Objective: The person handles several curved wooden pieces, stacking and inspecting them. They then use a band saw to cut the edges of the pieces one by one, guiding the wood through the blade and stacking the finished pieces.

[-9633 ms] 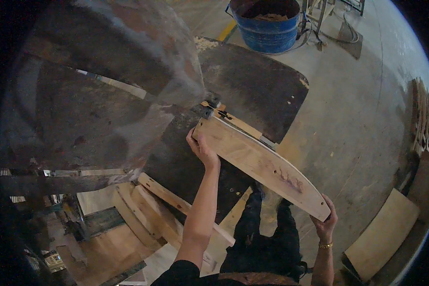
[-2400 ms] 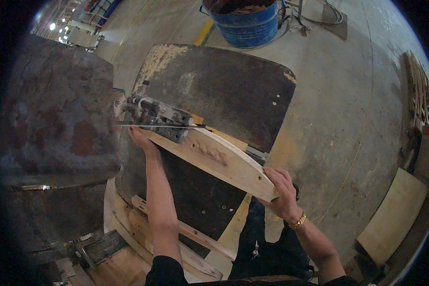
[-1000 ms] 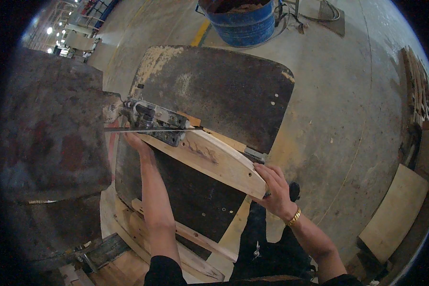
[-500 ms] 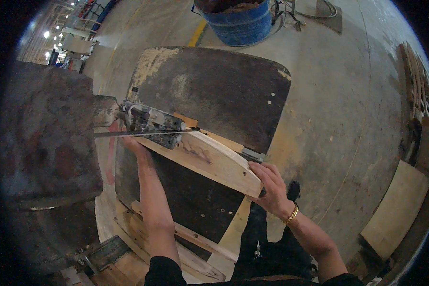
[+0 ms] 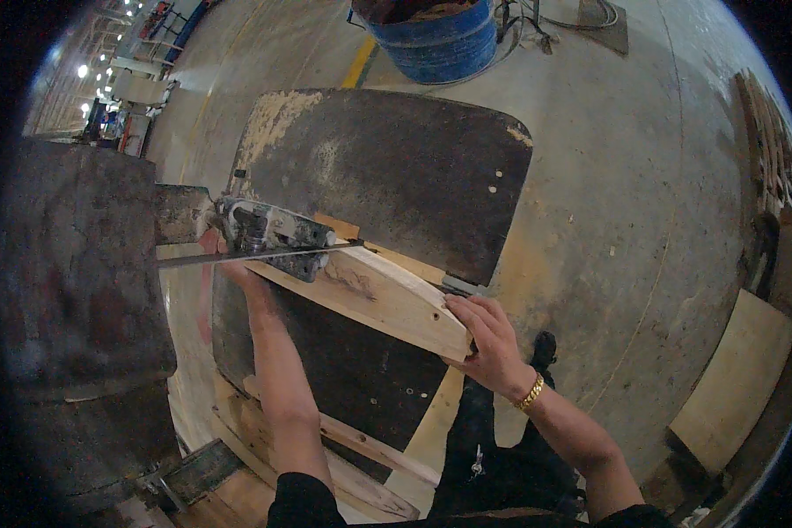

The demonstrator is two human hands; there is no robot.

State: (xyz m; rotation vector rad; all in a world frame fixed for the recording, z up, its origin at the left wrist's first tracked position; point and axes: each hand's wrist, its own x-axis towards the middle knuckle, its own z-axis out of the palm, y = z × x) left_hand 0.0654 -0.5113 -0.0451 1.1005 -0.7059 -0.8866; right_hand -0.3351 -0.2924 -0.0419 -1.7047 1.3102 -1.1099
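In the head view, your right hand (image 5: 493, 339) is curled closed around the tapered right end of a pale wooden board with a curved far edge (image 5: 387, 295). The board lies slantwise across the dark, worn bench (image 5: 422, 158), its right end at the bench's right edge. Your left hand (image 5: 235, 268), near the left edge, is at the board's other end, partly hidden by a grimy metal guide block (image 5: 277, 238); how far its fingers close, you cannot tell.
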